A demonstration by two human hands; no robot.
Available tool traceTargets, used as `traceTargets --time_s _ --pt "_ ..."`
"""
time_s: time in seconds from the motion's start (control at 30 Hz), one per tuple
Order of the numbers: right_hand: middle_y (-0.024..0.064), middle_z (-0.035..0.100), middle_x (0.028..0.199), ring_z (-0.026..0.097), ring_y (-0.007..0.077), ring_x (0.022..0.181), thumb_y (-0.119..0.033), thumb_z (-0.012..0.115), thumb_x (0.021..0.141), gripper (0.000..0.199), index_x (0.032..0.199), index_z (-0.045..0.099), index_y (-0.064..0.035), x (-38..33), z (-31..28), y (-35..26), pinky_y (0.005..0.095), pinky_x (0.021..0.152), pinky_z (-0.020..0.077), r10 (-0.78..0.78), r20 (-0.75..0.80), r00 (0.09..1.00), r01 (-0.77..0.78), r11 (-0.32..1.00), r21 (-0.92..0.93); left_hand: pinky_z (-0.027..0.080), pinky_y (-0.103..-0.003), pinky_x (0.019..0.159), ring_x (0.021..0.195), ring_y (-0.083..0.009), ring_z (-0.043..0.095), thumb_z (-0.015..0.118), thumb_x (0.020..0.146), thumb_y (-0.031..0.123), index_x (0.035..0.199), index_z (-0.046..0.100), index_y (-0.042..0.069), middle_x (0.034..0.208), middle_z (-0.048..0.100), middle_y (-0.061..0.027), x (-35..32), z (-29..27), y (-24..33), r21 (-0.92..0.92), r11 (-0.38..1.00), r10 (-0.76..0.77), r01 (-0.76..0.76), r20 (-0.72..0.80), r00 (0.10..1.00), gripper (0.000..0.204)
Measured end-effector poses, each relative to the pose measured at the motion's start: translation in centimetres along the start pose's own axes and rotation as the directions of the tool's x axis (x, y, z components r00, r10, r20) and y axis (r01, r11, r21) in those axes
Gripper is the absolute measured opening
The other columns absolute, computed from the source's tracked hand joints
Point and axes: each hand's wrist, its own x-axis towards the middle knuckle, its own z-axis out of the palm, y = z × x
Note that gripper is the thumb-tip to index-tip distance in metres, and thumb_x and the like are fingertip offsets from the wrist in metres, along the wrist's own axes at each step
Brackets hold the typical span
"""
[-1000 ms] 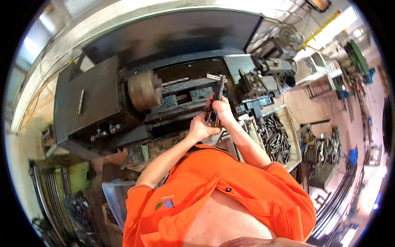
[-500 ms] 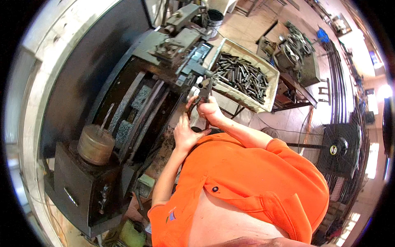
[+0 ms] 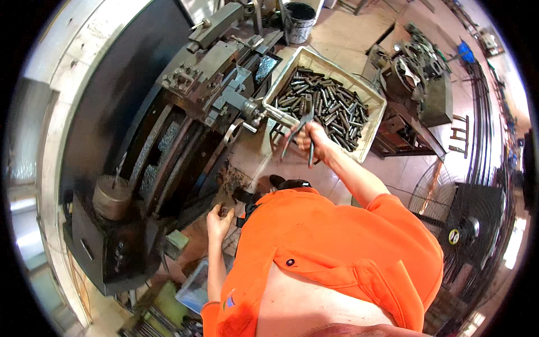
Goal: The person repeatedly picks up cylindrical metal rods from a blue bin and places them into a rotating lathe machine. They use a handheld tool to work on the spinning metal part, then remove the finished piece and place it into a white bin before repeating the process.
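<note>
- Pliers (image 3: pixel 306 119): in the right grip, jaws pointing away from the body, handles spread toward it. We place them over the near edge of the pale tray (image 3: pixel 373 128), jaws above its contents. Whether the jaws pinch anything, we cannot tell.
- Right grip (image 3: pixel 315 139): fingers wrapped around the pliers, just in front of the tray's near edge.
- Metal pieces (image 3: pixel 331 104): many, short, dark, rod-like, heaped loosely at all angles. We see them spread between the tray's left and right edges.
- Left grip (image 3: pixel 218 223): low at our left, well apart from the tray, fingers curled. We cannot tell whether it holds anything.
- Lathe (image 3: pixel 185 121): left of the tray; a handwheel (image 3: pixel 232 132) stands near the tray's left corner. Chuck (image 3: pixel 112 197) at the machine's lower end, a thin bit pointing out of it.
- Bucket (image 3: pixel 299 23): beyond the tray's far left corner, dark inside.
- Stand (image 3: pixel 405 130): beside the tray's right edge, loaded with machine parts.
- Fan (image 3: pixel 471 224): black, farther right.
</note>
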Motion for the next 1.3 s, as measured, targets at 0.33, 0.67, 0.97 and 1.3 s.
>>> traceTargets --time_s 0.33,0.67,0.97,1.3 --pt "0.0173 0.05 0.09 0.033 0.0076 0.041 -0.047 0.039 0.087 0.059 0.113 0.047 0.0047 5.0 -2.6 0.6 0.02 0.037 0.0296 0.211 0.149 0.966 -0.234 0.959 0.158 0.048 -0.037 0.071 0.083 -0.0298 0.062 0.066 0.071 0.027 0.109 0.055 -0.006 0.09 0.063 -0.0206 -7.4 2.7 -1.0 -0.051 0.997 -0.066 0.057 -0.21 0.975 0.051" --pt "0.0182 0.049 0.119 0.036 0.005 0.045 -0.035 0.044 0.083 0.054 0.119 0.042 0.0055 1.1 0.2 14.2 0.0162 0.043 0.0336 0.63 0.095 0.771 -0.606 0.771 -0.195 0.047 -0.037 0.065 0.072 -0.0294 0.061 0.066 0.072 0.027 0.105 0.058 -0.001 0.08 0.063 -0.0193 -17.7 5.5 -8.8 -0.38 0.914 -0.316 0.139 -0.458 0.831 0.044" --pt "0.0182 0.041 0.128 0.039 0.0028 0.048 -0.039 0.048 0.083 0.059 0.125 0.038 0.0021 1.8 7.6 20.8 0.0147 0.045 0.0343 0.717 0.141 0.683 -0.604 0.662 -0.443 0.047 -0.028 0.061 0.067 -0.0148 0.058 0.058 0.07 0.002 0.108 0.051 -0.013 0.074 0.062 -0.0123 -35.4 7.1 -26.1 -0.826 0.564 -0.788 0.0 -0.538 0.299 0.041" --pt "0.02 0.047 0.12 0.039 0.0045 0.045 -0.038 0.033 0.086 0.053 0.116 0.045 0.0043 -0.9 10.7 24.4 0.0152 0.042 0.0356 0.681 0.053 0.731 -0.591 0.669 -0.451 0.05 -0.042 0.071 0.082 -0.0319 0.061 0.064 0.067 0.031 0.089 0.063 0.008 0.084 0.064 -0.0146 -36.4 10.7 -28.4 -0.134 0.68 -0.708 0.721 -0.378 0.597 0.032"
